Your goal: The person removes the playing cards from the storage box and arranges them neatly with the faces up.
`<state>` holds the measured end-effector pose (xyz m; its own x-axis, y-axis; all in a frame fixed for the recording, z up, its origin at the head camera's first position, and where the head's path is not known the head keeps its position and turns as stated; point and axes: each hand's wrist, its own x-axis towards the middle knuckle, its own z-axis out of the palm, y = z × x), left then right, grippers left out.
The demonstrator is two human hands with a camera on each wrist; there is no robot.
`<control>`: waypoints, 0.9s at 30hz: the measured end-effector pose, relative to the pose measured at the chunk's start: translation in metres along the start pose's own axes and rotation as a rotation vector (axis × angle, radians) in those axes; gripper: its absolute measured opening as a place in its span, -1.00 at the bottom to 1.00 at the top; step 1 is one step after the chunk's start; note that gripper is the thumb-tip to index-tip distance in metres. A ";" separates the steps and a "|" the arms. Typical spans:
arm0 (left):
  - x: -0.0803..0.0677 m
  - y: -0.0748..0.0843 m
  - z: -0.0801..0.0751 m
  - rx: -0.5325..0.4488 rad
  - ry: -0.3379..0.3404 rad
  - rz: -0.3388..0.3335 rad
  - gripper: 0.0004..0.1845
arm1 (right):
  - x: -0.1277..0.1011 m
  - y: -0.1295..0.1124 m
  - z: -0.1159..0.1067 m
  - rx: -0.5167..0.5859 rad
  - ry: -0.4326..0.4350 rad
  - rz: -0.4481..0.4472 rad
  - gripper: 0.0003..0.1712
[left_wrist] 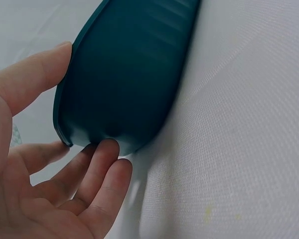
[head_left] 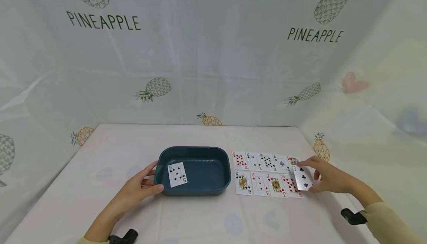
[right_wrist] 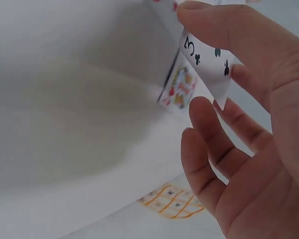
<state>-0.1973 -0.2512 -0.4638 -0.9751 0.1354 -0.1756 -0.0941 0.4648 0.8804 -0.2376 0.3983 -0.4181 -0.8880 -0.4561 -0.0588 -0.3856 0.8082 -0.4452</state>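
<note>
Cards (head_left: 267,175) lie face up in two rows at lower right of the head view, on the white table (head_left: 200,218). Just right of them, the right hand (head_left: 328,177) pinches the three of clubs (head_left: 303,177) between thumb and fingers, lifted and tilted over the rows' right end; in the right wrist view that card (right_wrist: 209,67) sits in the upper middle, a face card (right_wrist: 179,92) below it. Left of the rows stands a blue tray (head_left: 213,155) with a five of spades (head_left: 177,174) inside. The left hand (head_left: 141,186), fingers spread and relaxed, touches the tray's left wall (left_wrist: 124,79).
</note>
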 end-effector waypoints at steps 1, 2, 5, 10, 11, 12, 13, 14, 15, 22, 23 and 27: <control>0.000 0.000 0.000 0.003 0.001 -0.002 0.03 | -0.003 0.003 0.001 -0.001 -0.007 0.007 -0.01; -0.001 0.000 0.000 0.003 0.001 -0.004 0.03 | -0.005 0.006 0.002 0.002 -0.014 0.014 -0.01; -0.001 -0.001 0.000 0.002 0.004 -0.009 0.03 | -0.011 0.013 0.004 0.019 -0.041 0.055 -0.03; 0.000 -0.001 0.000 -0.006 0.005 -0.008 0.02 | -0.014 0.020 0.009 0.063 -0.088 0.122 -0.01; 0.000 -0.001 0.000 -0.005 0.004 -0.008 0.02 | -0.014 0.021 0.011 0.064 -0.094 0.129 -0.01; 0.000 -0.001 0.000 -0.005 0.003 -0.008 0.02 | -0.014 0.022 0.012 0.066 -0.100 0.137 -0.01; 0.000 -0.001 0.000 -0.006 0.003 -0.007 0.02 | -0.014 0.023 0.013 0.062 -0.105 0.144 -0.02; 0.000 -0.001 0.000 -0.008 0.003 -0.007 0.02 | -0.014 0.023 0.014 0.059 -0.110 0.146 -0.02; 0.000 -0.001 0.000 -0.010 0.002 -0.005 0.02 | -0.014 0.023 0.015 0.058 -0.112 0.143 -0.03; -0.001 0.000 0.001 -0.018 0.000 -0.003 0.01 | -0.012 0.021 0.015 0.030 -0.111 0.094 -0.06; -0.001 0.000 0.001 -0.015 0.001 -0.004 0.02 | -0.011 0.018 0.014 0.023 -0.105 0.084 -0.06; -0.002 0.001 0.000 -0.013 0.001 -0.008 0.02 | 0.002 -0.005 0.010 -0.032 -0.012 -0.034 -0.15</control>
<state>-0.1953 -0.2513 -0.4630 -0.9746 0.1307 -0.1820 -0.1042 0.4547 0.8845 -0.2352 0.3895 -0.4253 -0.8713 -0.4876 -0.0554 -0.4232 0.8038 -0.4182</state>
